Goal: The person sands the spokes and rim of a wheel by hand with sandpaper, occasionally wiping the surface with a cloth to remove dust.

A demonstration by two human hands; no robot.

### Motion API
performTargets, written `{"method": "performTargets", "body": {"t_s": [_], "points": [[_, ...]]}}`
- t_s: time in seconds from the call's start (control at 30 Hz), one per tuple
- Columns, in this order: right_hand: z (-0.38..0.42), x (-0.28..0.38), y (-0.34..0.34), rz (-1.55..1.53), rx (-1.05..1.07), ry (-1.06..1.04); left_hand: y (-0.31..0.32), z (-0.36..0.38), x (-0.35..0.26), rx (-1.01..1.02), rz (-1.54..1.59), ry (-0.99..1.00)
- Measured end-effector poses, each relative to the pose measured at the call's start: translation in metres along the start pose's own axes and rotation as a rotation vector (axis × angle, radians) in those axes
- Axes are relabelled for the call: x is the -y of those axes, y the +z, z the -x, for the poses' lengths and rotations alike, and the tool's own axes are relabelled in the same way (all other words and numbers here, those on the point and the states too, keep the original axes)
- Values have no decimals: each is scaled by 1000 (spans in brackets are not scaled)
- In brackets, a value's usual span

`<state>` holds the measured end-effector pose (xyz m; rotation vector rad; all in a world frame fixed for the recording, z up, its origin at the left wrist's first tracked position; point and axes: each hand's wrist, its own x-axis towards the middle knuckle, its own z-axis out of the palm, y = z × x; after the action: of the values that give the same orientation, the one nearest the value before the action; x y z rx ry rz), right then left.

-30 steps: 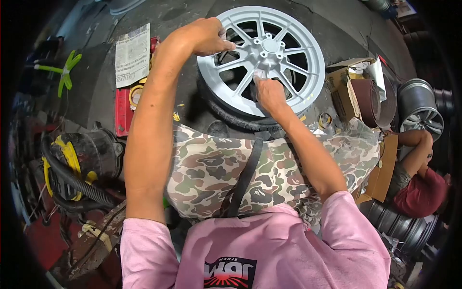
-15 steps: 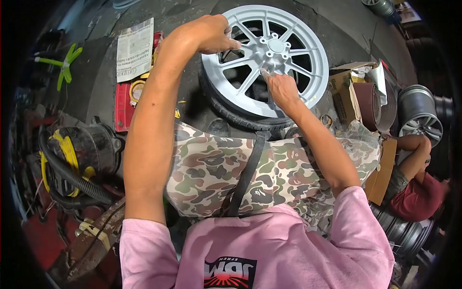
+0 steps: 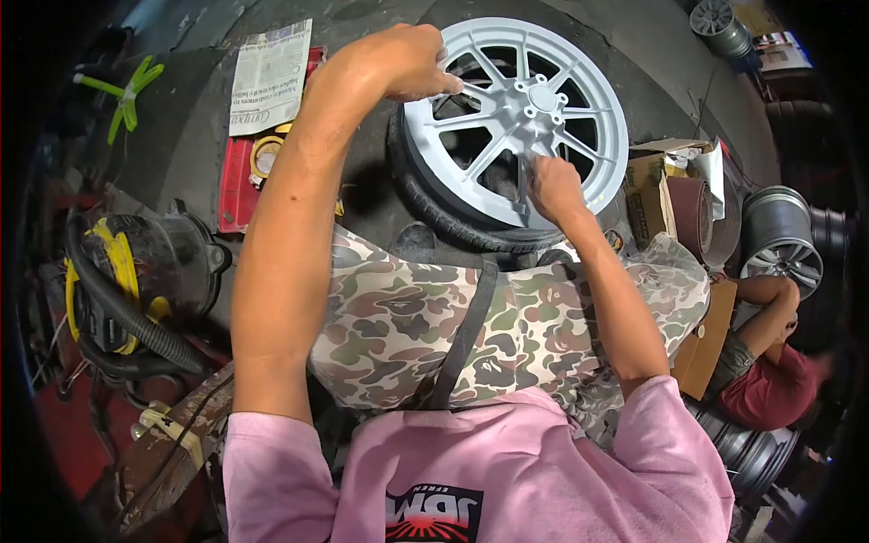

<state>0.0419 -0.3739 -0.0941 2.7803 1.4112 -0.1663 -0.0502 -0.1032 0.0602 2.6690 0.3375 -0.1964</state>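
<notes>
At upper centre, the left hand (image 3: 418, 65) meets a wheel (image 3: 543, 98), the right hand (image 3: 556, 188) curls against a spoke (image 3: 523, 184), grips unclear; stiff, probably heavy, it is best held by the rim (image 3: 615, 136).

A newspaper (image 3: 270, 77) is laid over a red tray (image 3: 236, 195); a black canister (image 3: 176, 253) is draped with yellow cord (image 3: 116, 249); a cardboard box (image 3: 644, 201) is seen at right.

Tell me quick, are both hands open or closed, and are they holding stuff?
Left hand: curled at the grey wheel's edge; can't tell how firmly it holds.
Right hand: curled over the wheel; can't tell if anything's inside.
</notes>
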Motion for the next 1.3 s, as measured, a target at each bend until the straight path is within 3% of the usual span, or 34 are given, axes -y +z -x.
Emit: {"method": "performTargets", "body": {"t_s": [0.1, 0.23, 0.43, 0.53, 0.67, 0.8, 0.87, 0.93, 1.07, 1.17, 1.3], "points": [[-14, -3, 6, 47, -171, -64, 0, 0, -3, 12, -16, 31], [-25, 1, 16, 110, -159, -125, 2, 0, -3, -14, -27, 23], [-21, 14, 26, 39, -176, 84, 3, -2, -1, -7, -53, 13], [-12, -2, 23, -65, -13, 23, 3, 0, 0, 13, -24, -3], [0, -13, 13, -162, -103, -62, 1, 1, -2, 19, -25, -15], [-9, -3, 42, -89, -99, 105, 4, -1, -6, 63, -26, 6], [-9, -13, 68, -19, -106, -95, 3, -1, -3, 36, -28, 20], [3, 0, 39, -11, 14, -106, 3, -1, -4, 46, -21, 5], [-4, 4, 18, -159, -213, 8, 5, -4, -3, 73, -32, -26], [-18, -1, 32, -36, -123, 39, 6, -4, -5, 55, -32, 31], [-11, 7, 26, 39, -74, -193, 7, -4, -8, 56, -32, 15]]}}
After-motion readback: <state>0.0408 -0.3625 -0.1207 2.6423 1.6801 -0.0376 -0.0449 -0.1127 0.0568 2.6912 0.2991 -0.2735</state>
